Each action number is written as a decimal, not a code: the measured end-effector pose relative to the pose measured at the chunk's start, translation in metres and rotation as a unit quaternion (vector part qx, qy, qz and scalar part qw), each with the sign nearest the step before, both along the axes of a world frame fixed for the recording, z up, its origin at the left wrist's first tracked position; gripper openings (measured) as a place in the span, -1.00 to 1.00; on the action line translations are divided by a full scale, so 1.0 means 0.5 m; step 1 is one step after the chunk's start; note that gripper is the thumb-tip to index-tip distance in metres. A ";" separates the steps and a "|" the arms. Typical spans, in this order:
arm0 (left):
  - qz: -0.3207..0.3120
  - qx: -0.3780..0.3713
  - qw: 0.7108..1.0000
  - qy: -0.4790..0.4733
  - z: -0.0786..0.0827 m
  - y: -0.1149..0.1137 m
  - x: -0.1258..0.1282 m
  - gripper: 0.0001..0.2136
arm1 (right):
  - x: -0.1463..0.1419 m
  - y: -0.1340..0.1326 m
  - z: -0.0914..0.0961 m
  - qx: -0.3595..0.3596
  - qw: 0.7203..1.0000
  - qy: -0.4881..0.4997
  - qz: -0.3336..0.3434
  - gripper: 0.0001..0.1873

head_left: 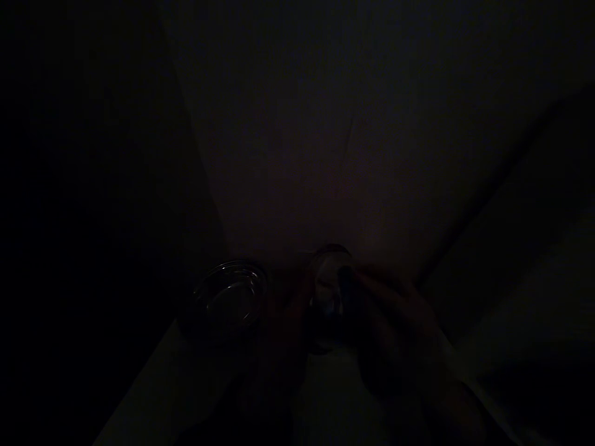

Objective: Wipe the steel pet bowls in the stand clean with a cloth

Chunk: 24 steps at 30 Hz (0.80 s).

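Note:
The view is very dark, so only outlines and glints show. Low in the middle is a shiny rounded vessel (328, 300), perhaps metal, with pale reflections on its face. My left hand (283, 328) is a faint shape against the vessel's left side and seems to grip it. From the right, my right hand (404, 313) reaches to the vessel, its fingers bent over a small dark thing (345, 277) pressed at the vessel's right side; its kind cannot be made out. Left of my left hand sits a round dish (230, 300) with a glinting rim.
A pale surface (325, 396) shows faintly beneath and in front of the hands. Behind them rises a broad, dim, flat face (302, 142). A dark slanting edge (488, 192) runs along the right. The left side is lost in darkness.

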<state>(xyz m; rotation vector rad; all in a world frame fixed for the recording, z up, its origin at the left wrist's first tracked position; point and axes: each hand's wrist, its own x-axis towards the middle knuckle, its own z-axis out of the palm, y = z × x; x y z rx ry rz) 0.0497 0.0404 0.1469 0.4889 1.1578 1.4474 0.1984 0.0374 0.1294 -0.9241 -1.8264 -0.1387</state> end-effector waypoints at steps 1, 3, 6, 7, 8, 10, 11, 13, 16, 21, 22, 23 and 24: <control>-0.012 0.003 1.000 -0.012 -0.004 0.001 0.001 -0.71 | 0.002 0.001 0.001 0.005 1.000 -0.008 0.003 -0.63; -0.033 0.007 0.999 -0.033 -0.011 0.003 -0.002 -0.70 | -0.002 -0.002 -0.003 0.020 0.999 -0.032 0.026 -0.61; -0.016 0.016 0.999 -0.026 -0.018 0.010 -0.010 -0.70 | -0.018 -0.014 -0.024 -0.011 0.997 -0.042 0.062 -0.64; -0.010 0.019 1.000 -0.023 -0.019 0.013 -0.012 -0.70 | -0.026 -0.018 -0.032 -0.033 0.997 -0.032 0.067 -0.68; -0.006 0.022 1.000 -0.020 -0.020 0.015 -0.014 -0.69 | -0.033 -0.021 -0.039 -0.052 0.996 -0.021 0.070 -0.72; 0.000 0.025 1.000 -0.013 -0.018 0.018 -0.017 -0.68 | -0.044 -0.025 -0.046 -0.070 0.995 -0.001 0.066 -0.78; 0.001 0.026 1.000 -0.011 -0.015 0.018 -0.017 -0.68 | -0.047 -0.026 -0.047 -0.068 0.996 0.002 0.064 -0.79; 0.000 0.030 1.000 -0.004 -0.009 0.015 -0.017 -0.73 | -0.047 -0.027 -0.041 -0.068 0.996 0.014 0.055 -0.79; -0.012 0.026 0.999 0.039 -0.003 0.008 -0.015 -0.79 | -0.031 -0.019 -0.023 -0.042 0.997 0.019 0.056 -0.77; -0.044 0.008 0.996 0.072 -0.008 0.000 -0.008 -0.76 | 0.019 0.020 -0.004 -0.029 0.997 0.064 -0.032 -0.77; -0.039 0.013 0.996 0.075 -0.009 -0.001 -0.006 -0.77 | 0.028 0.028 -0.003 -0.041 0.995 0.084 -0.046 -0.81; -0.033 0.019 0.996 0.078 -0.008 -0.003 -0.004 -0.78 | 0.034 0.035 -0.002 -0.054 0.992 0.098 -0.054 -0.83; -0.029 0.025 0.996 0.081 -0.006 -0.004 -0.002 -0.79 | 0.038 0.039 0.000 -0.062 0.992 0.101 -0.052 -0.84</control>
